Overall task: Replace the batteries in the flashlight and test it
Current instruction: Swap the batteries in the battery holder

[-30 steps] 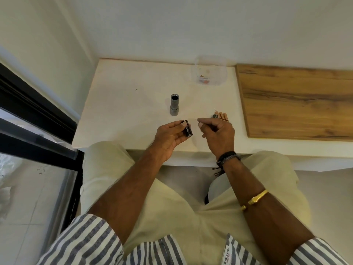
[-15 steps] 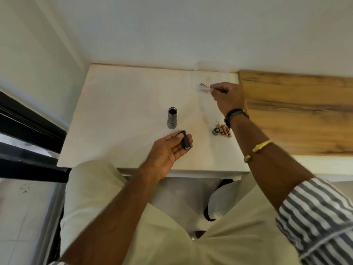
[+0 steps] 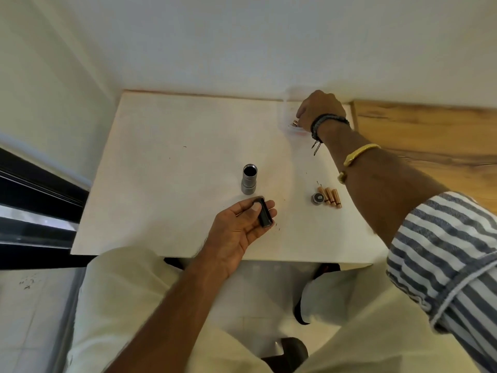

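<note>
The grey flashlight body [image 3: 249,179] stands upright and uncapped in the middle of the white table [image 3: 166,162]. My left hand [image 3: 242,227] lies palm up near the front edge and holds a black battery holder [image 3: 264,212] between thumb and fingers. My right hand [image 3: 318,110] reaches into a clear plastic container [image 3: 286,109] at the back, its fingers curled around a copper-coloured battery [image 3: 295,123]. Three copper batteries [image 3: 330,196] lie side by side on the table, right of the flashlight, next to the round grey tail cap [image 3: 317,198].
A wooden board [image 3: 430,135] lies at the right, against the white table. White walls close the back and left. A dark window frame [image 3: 37,195] runs along the left. My knees sit below the table's front edge.
My right hand left the batteries near the front, reached to the clear container at the back and now dips into it. My left hand keeps the black holder, opened more palm up.
</note>
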Available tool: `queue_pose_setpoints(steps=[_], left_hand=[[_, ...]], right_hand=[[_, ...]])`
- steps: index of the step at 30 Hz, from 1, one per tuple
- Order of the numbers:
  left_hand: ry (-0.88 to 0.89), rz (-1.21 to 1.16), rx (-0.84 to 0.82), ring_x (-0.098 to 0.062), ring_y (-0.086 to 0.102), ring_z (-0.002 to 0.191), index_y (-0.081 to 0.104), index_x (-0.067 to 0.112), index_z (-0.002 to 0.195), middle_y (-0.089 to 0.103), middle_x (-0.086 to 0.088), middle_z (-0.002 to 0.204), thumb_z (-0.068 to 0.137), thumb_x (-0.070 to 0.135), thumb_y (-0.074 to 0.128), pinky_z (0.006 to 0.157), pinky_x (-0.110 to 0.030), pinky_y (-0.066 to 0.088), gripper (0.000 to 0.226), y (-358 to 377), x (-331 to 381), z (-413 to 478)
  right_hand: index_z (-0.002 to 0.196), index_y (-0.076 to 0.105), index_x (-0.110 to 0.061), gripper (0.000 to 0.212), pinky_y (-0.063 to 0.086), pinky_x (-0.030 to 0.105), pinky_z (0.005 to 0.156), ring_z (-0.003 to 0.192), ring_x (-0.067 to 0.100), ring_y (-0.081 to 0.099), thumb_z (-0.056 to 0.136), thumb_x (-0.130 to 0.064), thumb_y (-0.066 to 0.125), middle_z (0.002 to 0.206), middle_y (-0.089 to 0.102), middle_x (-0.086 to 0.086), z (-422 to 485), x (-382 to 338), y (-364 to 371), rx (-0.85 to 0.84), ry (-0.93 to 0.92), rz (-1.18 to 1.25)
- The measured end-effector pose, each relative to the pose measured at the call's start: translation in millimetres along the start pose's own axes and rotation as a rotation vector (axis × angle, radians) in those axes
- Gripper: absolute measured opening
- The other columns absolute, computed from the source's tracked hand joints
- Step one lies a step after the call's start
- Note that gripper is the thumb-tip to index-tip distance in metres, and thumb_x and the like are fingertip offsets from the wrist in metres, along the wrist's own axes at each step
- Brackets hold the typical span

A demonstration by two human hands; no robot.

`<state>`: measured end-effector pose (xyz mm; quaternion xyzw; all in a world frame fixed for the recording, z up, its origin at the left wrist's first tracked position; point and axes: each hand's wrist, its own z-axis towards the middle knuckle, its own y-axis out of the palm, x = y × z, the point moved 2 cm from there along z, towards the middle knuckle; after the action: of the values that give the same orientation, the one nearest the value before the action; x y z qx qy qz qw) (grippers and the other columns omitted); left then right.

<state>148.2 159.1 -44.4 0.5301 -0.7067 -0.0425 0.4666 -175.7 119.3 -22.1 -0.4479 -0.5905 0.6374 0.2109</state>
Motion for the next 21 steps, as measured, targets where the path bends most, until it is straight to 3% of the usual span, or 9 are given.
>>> queue_pose_setpoints(steps=[6, 11, 17, 21], left_hand=[[0.009, -0.033, 0.016, -0.031, 0.069, 0.105, 0.062, 0.000, 0.124, 0.071, -0.018, 0.112, 0.096, 0.006, 0.055, 0.092, -0.041, 0.057, 0.029, -1, -1, 0], [0.007, -0.033, 0.005, -0.032, 0.069, 0.102, 0.062, 0.000, 0.123, 0.070, -0.019, 0.111, 0.097, 0.002, 0.054, 0.092, -0.045, 0.056, 0.028, 0, 2, -3], [-0.005, -0.050, -0.033, -0.031, 0.069, 0.104, 0.062, 0.003, 0.125, 0.069, -0.021, 0.119, 0.098, 0.002, 0.052, 0.091, -0.045, 0.057, 0.029, 5, 6, -10], [0.008, -0.039, -0.034, -0.031, 0.069, 0.104, 0.061, 0.006, 0.127, 0.069, -0.019, 0.119, 0.098, 0.003, 0.052, 0.088, -0.045, 0.057, 0.030, 7, 6, -18]], right_hand=[[0.100, 0.078, -0.018, 0.019, 0.060, 0.041, 0.087, 0.098, 0.033, 0.070, 0.082, -0.021, 0.074, 0.105, 0.076, 0.008, -14, -7, -6, -0.035, -0.032, 0.018], [0.114, 0.072, -0.031, 0.026, 0.052, 0.034, 0.086, 0.114, 0.024, 0.062, 0.090, -0.022, 0.066, 0.118, 0.071, -0.001, -37, -8, -16, 0.095, -0.076, 0.175], [0.099, 0.074, -0.030, 0.022, 0.058, 0.034, 0.075, 0.085, 0.019, 0.070, 0.081, -0.021, 0.064, 0.092, 0.074, -0.003, -87, -12, -33, 0.168, -0.104, 0.381], [0.100, 0.074, -0.022, 0.018, 0.065, 0.040, 0.068, 0.076, 0.023, 0.075, 0.086, -0.014, 0.065, 0.091, 0.073, 0.002, -137, -6, -30, 0.122, -0.072, 0.600]])
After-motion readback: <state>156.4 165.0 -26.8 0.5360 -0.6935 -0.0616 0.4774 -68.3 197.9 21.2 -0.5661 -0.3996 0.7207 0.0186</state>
